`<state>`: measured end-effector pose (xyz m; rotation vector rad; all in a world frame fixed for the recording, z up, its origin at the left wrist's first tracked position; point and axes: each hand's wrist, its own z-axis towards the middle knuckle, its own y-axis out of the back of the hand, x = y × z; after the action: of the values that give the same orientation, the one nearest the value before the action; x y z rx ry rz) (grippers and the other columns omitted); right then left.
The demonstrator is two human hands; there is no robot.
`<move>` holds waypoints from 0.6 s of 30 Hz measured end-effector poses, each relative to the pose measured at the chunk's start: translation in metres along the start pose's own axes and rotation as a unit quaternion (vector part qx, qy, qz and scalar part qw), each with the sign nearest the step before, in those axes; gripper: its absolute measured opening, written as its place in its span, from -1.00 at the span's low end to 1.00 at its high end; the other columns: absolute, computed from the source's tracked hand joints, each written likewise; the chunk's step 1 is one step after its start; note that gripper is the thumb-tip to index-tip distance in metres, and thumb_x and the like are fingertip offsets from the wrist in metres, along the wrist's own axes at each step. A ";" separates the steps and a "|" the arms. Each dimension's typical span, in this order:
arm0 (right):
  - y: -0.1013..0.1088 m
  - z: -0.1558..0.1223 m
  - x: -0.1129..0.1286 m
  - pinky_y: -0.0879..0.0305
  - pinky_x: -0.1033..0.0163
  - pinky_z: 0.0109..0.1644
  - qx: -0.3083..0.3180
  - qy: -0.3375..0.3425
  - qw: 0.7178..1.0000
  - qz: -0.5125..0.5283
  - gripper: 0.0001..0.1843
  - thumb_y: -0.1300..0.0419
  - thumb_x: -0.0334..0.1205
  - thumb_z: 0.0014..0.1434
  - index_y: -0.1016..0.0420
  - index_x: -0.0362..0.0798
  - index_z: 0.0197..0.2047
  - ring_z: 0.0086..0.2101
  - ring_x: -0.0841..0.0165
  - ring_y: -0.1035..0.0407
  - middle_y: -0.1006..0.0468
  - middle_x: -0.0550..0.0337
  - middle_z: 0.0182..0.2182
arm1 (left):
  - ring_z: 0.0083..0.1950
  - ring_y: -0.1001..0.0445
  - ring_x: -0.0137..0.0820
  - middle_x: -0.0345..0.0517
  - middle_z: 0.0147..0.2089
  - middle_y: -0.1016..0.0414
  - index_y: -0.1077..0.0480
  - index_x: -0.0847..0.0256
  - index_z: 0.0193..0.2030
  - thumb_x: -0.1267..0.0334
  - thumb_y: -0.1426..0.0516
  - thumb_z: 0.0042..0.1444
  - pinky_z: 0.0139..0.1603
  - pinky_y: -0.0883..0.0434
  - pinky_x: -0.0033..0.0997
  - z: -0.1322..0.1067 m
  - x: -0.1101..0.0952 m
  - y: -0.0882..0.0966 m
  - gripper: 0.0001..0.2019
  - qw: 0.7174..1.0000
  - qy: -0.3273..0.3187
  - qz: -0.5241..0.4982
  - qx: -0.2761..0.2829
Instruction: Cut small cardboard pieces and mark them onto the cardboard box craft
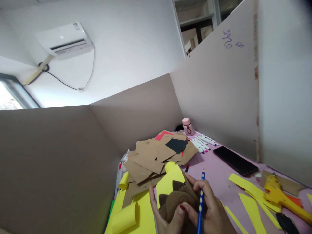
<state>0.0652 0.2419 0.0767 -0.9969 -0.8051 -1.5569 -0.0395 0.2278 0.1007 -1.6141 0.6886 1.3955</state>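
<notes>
My left hand [168, 217] and my right hand [207, 208] meet at the bottom centre, both closed around a brown cut-out paper shape [174, 198] with pointed edges. A blue pencil [201, 201] stands upright between the fingers of my right hand, tip upward. The left thumb presses on the brown shape's front. Under the hands lies yellow paper [168, 183], curled at its top edge, resting on a pink table [214, 172].
A heap of brown paper pieces [151, 156] with a black piece [176, 145] and a red piece lies behind. Markers [203, 143], a pink bottle [188, 126], a black phone [235, 161], yellow strips [251, 191], and a yellow glue gun [280, 196] lie to the right. Cardboard partitions enclose the desk.
</notes>
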 end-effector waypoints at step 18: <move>-0.004 -0.002 0.006 -0.52 0.23 -0.23 0.023 -0.012 1.000 0.000 -0.73 -0.20 -0.09 0.04 -0.14 0.13 -0.27 0.05 0.12 -0.45 -0.47 -0.10 0.15 | -0.24 -0.64 -0.14 -0.09 -0.37 -0.63 -0.09 0.29 0.31 0.20 -0.39 -0.34 -0.18 -0.51 -0.35 -0.005 -0.010 -0.007 0.01 0.999 0.016 -0.011 -0.045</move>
<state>0.0606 0.2382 0.0809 -0.9832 -0.8536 -1.5220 -0.0330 0.2254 0.1121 -1.7119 0.6319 1.4053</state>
